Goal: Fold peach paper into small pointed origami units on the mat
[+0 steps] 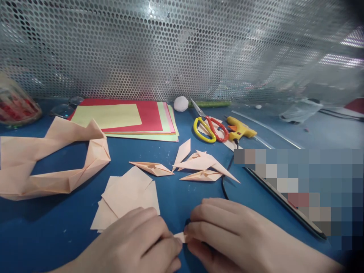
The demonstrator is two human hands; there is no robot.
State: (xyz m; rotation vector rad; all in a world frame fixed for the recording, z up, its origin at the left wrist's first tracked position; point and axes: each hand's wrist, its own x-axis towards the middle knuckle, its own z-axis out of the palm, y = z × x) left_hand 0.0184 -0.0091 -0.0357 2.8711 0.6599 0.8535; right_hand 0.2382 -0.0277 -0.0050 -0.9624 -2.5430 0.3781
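Note:
At the near edge of the blue table [176, 189], my left hand [142, 240] and my right hand [227, 235] meet with fingers curled in. Together they pinch a small piece of peach paper [180, 237]; only its tip shows between the fingertips. Just beyond my left hand lies a loose pile of peach paper squares [127, 197]. Several folded peach pointed pieces [199, 165] lie farther out, in the middle of the table.
A large chain of folded peach paper [54, 163] curves at the left. A stack of coloured sheets [127, 117], red-and-yellow scissors [209, 127], a yellow glue gun [240, 131] with black cord, and a white ball [181, 103] lie near the perforated metal wall [182, 45].

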